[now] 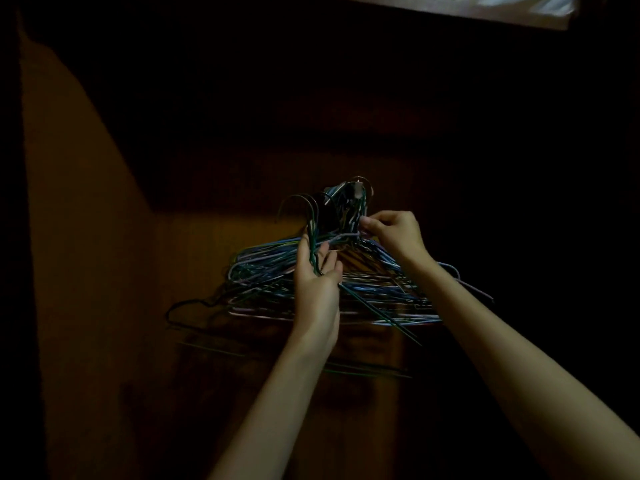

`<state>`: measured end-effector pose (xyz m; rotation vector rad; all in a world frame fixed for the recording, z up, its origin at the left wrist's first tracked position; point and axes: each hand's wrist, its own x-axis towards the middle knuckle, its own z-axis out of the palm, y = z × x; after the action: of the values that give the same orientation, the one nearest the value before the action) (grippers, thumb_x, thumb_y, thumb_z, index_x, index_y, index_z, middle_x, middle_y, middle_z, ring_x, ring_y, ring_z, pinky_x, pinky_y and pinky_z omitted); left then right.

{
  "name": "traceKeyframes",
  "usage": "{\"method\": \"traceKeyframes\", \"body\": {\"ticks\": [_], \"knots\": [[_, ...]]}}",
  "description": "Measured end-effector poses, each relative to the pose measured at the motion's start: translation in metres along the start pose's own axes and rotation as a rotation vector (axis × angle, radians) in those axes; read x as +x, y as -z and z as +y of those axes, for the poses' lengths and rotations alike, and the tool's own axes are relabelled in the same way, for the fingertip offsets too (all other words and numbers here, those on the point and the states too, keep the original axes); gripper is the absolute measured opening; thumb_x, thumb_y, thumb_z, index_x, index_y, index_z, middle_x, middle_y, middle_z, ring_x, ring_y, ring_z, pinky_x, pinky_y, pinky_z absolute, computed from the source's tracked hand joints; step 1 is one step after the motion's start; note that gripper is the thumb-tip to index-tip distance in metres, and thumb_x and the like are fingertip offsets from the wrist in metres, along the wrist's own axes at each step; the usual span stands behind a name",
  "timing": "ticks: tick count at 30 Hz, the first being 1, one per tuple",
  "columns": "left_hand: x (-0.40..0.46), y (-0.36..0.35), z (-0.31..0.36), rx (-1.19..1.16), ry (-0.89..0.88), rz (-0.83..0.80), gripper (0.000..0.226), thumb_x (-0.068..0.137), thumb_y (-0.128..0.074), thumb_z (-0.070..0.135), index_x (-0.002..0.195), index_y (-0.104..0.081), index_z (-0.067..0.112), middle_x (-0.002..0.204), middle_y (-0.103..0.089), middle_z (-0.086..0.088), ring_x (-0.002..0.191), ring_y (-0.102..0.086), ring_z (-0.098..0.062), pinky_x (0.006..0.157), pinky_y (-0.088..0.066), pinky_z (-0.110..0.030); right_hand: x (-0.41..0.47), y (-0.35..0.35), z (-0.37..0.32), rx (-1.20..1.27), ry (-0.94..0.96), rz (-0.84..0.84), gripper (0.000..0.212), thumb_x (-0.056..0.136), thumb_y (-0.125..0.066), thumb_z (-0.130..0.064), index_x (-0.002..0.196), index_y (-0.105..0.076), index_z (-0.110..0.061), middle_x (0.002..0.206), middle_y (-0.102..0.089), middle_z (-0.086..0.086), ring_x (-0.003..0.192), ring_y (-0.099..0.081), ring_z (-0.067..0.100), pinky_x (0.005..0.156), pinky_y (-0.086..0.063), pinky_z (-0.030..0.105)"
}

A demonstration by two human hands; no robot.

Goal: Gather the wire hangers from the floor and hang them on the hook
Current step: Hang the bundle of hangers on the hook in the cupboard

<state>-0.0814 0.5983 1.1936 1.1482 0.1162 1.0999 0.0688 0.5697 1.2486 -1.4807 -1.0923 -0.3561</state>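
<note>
Hangers of coloured wire hang in a thick bundle before a dim wooden wall. Both arms reach up; the left hand grips green hanger necks, the right hand pinches a purple wire. Behind, their tops crowd the hook. No writing is readable.

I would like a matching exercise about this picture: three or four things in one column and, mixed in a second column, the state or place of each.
Things:
1. left hand
2. right hand
3. bundle of wire hangers
4. hook

States or places:
A. at the top of the bundle, against the wooden panel
B. pinches a lilac wire near the hanger necks
C. grips a dark green hanger by its neck
D. hangs in a fan of blue, lilac and green wires

Pairs: 1-C, 2-B, 3-D, 4-A
</note>
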Motion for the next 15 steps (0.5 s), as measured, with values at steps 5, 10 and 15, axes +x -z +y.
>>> {"method": "traceKeyframes", "body": {"ticks": [5,10,15], "knots": [[0.005,-0.001,-0.004,-0.009,-0.004,0.005,0.075,0.091,-0.034,-0.019,0.149,-0.017,0.026,0.146,-0.04,-0.011,0.134,-0.04,-0.021,0.107,-0.033,-0.029,0.002,-0.005,0.01,-0.021,-0.015,-0.026,0.014,0.09,-0.059,-0.021,0.088,-0.07,-0.013,0.071,-0.061,-0.012,0.068,-0.056,-0.005,0.057,-0.041,0.006],[0.008,-0.001,-0.006,-0.017,-0.005,0.005,0.077,0.091,-0.032,-0.021,0.149,-0.015,0.026,0.147,-0.038,-0.012,0.134,-0.039,-0.022,0.104,-0.034,-0.027,0.007,-0.005,0.012,0.01,-0.031,-0.042,0.013,0.09,-0.059,-0.021,0.084,-0.069,-0.015,0.073,-0.063,-0.011,0.071,-0.059,-0.001,0.064,-0.045,0.014],[0.007,-0.001,-0.009,0.004,-0.003,0.003,0.075,0.091,-0.032,-0.02,0.149,-0.02,0.025,0.147,-0.039,-0.011,0.133,-0.041,-0.021,0.105,-0.035,-0.027,0.013,-0.003,0.01,0.079,-0.003,-0.005,0.012,0.09,-0.06,-0.017,0.081,-0.067,-0.016,0.073,-0.065,-0.007,0.073,-0.064,0.006,0.069,-0.053,0.019]]}}
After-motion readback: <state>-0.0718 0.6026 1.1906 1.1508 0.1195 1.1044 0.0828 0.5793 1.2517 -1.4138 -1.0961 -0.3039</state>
